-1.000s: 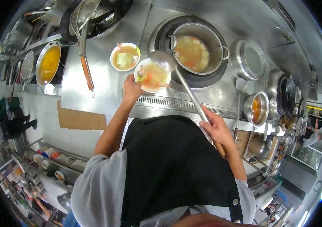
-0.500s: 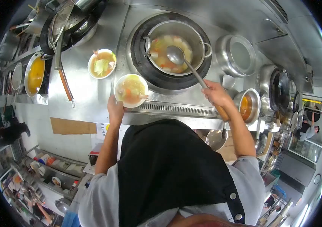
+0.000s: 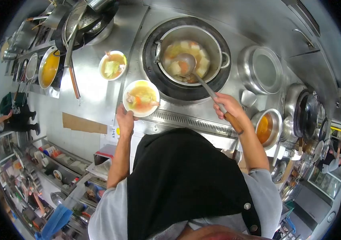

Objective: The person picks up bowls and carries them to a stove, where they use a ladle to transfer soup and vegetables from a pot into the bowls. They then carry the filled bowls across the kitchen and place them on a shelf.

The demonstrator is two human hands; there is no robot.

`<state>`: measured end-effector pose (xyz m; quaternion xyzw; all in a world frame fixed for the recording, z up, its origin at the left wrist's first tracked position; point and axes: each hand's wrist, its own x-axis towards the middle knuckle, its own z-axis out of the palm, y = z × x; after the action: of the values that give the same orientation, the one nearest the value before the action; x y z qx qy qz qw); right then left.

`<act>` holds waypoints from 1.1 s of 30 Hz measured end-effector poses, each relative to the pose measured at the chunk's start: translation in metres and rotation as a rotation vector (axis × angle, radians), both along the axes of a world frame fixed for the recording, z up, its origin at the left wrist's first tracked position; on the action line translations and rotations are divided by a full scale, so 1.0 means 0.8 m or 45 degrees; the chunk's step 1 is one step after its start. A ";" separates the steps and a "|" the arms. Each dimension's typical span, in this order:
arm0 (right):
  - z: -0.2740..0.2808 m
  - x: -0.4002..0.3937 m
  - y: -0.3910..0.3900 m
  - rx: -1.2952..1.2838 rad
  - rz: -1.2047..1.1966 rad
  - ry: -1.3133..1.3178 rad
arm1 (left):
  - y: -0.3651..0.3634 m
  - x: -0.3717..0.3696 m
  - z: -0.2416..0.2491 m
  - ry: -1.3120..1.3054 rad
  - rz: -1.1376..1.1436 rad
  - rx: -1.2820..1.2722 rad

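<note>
My left hand (image 3: 126, 119) grips the near rim of a white bowl (image 3: 141, 115) of soup with orange and pale pieces in it. My right hand (image 3: 229, 107) is closed round the wooden handle of a ladle (image 3: 207, 87). The ladle's head is in the broth inside a two-handled metal pot (image 3: 223, 47), with an orange piece and liquid in its cup. Chunks of pale vegetable (image 3: 203, 63) float around it. Another white bowl (image 3: 124, 71) of soup, with pale green leaf in it, stands on the steel counter left of the pot.
The pot sits on a round black burner (image 3: 148, 66). To the right are a metal basin (image 3: 247, 60), a white scoop (image 3: 248, 98) and a pot of orange sauce (image 3: 265, 127). A strainer with a wooden handle (image 3: 73, 82) juts over the counter at left. A person (image 3: 8, 119) stands far left.
The ladle head has gone from face-down to cup-up in the broth and now carries soup. My left hand still grips the bowl. The whole view has shifted slightly.
</note>
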<state>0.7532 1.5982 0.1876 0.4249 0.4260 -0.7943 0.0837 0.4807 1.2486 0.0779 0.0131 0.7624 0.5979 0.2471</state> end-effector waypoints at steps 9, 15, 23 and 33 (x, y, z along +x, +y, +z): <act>0.066 0.047 -0.066 -0.194 -0.346 0.249 | 0.010 -0.016 0.013 0.032 -0.036 0.013; 0.122 0.044 -0.140 -0.203 -0.405 0.340 | 0.019 -0.058 0.016 -0.046 -0.174 0.020; 0.127 -0.001 -0.252 -0.151 -0.359 0.285 | 0.023 -0.096 0.036 0.040 -0.321 0.060; 0.104 -0.020 -0.317 -0.157 -0.410 0.383 | 0.002 -0.126 0.056 0.008 -0.477 -0.011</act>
<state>0.7369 1.3444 0.2705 0.3584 0.3109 -0.8764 -0.0829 0.3797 1.2505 0.1223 0.1557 0.7498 0.5382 0.3520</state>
